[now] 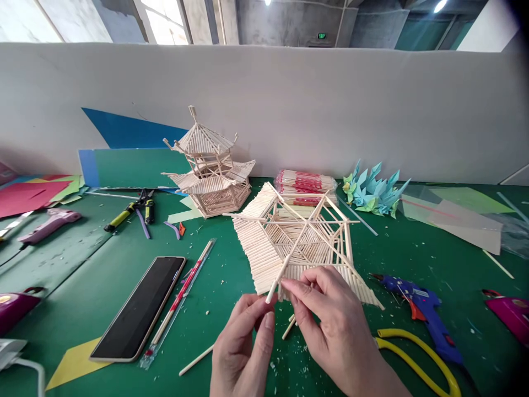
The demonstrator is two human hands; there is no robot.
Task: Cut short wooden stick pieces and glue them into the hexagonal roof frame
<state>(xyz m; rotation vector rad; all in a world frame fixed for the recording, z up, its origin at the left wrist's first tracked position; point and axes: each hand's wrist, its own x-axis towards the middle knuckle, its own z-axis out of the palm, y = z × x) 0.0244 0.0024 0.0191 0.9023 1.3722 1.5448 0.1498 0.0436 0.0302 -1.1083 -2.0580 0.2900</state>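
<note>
A half-roofed pavilion model made of thin wooden sticks sits in front of me on the green table. Its left and front sides carry rows of sticks; the rest is bare frame. One long wooden stick slants across its top toward me. My left hand is closed, thumb and fingers at the near end of that stick. Just right of it, my right hand pinches beside the roof's front edge; its fingers hide whatever is between them. Loose short sticks lie beneath my hands.
Behind stands a finished stick pagoda, beside bundled sticks and blue folded paper. At right lie a blue glue gun and yellow-handled tool. Left are a phone, packaged sticks and pliers.
</note>
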